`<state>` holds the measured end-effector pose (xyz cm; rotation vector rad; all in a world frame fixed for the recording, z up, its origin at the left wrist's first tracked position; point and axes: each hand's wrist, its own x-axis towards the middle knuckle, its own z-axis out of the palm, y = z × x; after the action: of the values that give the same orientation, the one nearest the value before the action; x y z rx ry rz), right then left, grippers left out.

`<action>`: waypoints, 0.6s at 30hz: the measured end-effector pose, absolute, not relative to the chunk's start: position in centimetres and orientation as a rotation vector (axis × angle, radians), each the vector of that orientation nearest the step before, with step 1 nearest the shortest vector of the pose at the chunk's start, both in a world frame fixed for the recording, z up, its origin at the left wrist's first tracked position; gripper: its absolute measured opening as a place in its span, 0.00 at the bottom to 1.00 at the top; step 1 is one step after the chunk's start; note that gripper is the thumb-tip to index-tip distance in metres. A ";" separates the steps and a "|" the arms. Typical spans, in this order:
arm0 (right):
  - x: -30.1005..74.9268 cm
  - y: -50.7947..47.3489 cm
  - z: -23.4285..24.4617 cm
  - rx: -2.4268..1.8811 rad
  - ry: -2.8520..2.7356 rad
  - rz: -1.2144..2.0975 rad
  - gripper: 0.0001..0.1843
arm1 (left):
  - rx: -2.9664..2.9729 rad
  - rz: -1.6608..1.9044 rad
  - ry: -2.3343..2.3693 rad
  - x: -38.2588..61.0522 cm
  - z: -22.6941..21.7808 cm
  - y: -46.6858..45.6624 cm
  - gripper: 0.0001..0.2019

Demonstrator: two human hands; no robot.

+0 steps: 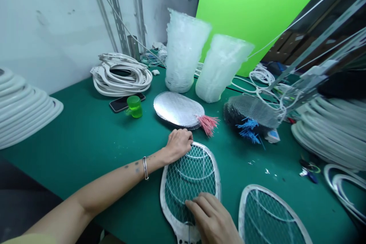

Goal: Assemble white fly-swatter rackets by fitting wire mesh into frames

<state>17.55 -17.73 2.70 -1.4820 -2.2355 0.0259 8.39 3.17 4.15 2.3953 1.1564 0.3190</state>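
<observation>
A mosquito-swatter frame [217,183], pale and racket-shaped with a metal mesh in it, lies on the green table before me. My left hand [179,144] is closed on its far rim, fingers curled over the edge. Over the lower mesh, my right hand [214,217] has its fingers bent and slightly apart, fingertips at the mesh; its thumb is hidden. Just beyond my left hand lies a stack of oval silver mesh sheets [178,109] with a bunch of pink strands [208,124]. A second swatter frame [243,206] lies to the right, partly cut off.
Two tall translucent stacks [184,53] stand at the back. Piles of white frames [122,78] sit left and right. A green cup [134,106] stands by a phone [118,104]. Dark mesh sheets [251,108] with blue strands [248,131] and keys [309,169] lie at right.
</observation>
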 end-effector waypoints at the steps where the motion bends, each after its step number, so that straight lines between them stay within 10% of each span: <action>1: 17.6 -17.9 2.7 -1.491 -2.233 0.063 0.15 | 2.399 0.320 1.150 8.4 4.2 3.2 0.07; 18: 24.4 -2.6 3.1 -2.192 -1.405 0.632 0.11 | 2.350 0.295 1.080 8.0 3.5 4.2 0.04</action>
<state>24.37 -2.58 3.08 -2.1915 -1.4047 0.6323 8.00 4.17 3.47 2.3498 1.0803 0.2949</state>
